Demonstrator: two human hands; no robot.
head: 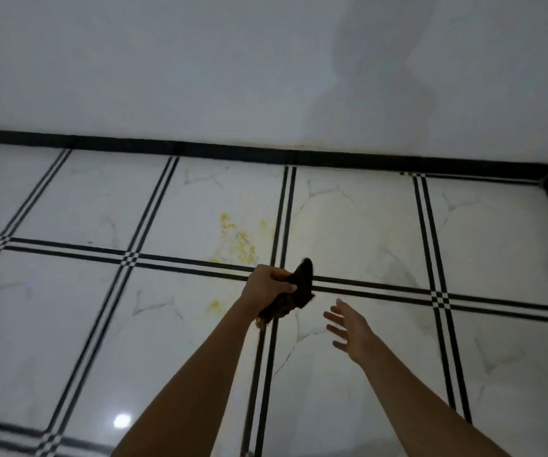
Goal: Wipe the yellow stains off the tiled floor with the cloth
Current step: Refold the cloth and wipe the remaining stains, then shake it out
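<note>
- The left hand (267, 286) is clenched around a dark cloth (294, 290), held up over the floor (68, 324) rather than pressed on it.
- The cloth's long axis runs on a slant: one pointed end sticks up and away from the fist towards the wall (200, 61), the other frayed end hangs down towards the wrist.
- The right hand (348, 329) is spread, fingers apart, gripping nothing, just beside the cloth and apart from it.
- Yellow stains (241, 240) lie on the tile just beyond the left hand, speckled from far-left to near-right; a smaller yellow patch (214, 305) sits on the nearer tile, left of the left forearm.
- Black double lines divide the white tiles; the cloth hangs over one of their crossings.
- A black skirting (167, 147) edges the floor at the wall beyond the stains and turns a corner at far right.
- Bare tiles stretch left, right and nearer.
</note>
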